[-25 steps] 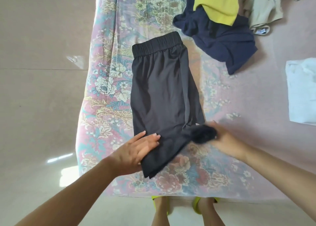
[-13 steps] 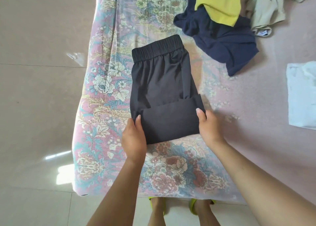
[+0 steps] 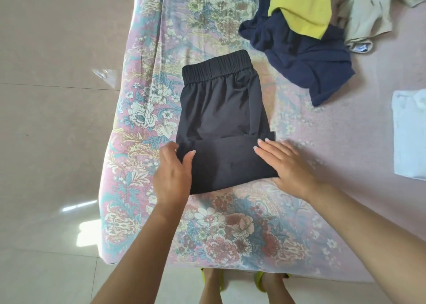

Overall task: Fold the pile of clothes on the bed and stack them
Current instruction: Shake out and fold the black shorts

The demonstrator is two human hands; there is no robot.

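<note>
Black shorts (image 3: 221,110) with an elastic waistband lie flat on the floral bed (image 3: 230,230), their lower part folded up over the middle. My left hand (image 3: 173,172) grips the left edge of the fold, thumb on top and fingers round the side. My right hand (image 3: 288,163) lies flat with straight fingers on the right end of the fold. Farther back lies the unfolded pile: a navy garment (image 3: 306,59), a yellow one (image 3: 304,6) on top of it, and a beige one (image 3: 366,13).
A folded white garment (image 3: 410,133) sits at the right edge of the bed. The bed's near edge runs just above my feet in yellow-green slippers (image 3: 260,280). Tiled floor (image 3: 50,142) lies to the left.
The leg ends of the shorts have been folded up toward the waistband. My right hand has since let go of the fold and flattened on it; my left hand has shifted up its left edge.
</note>
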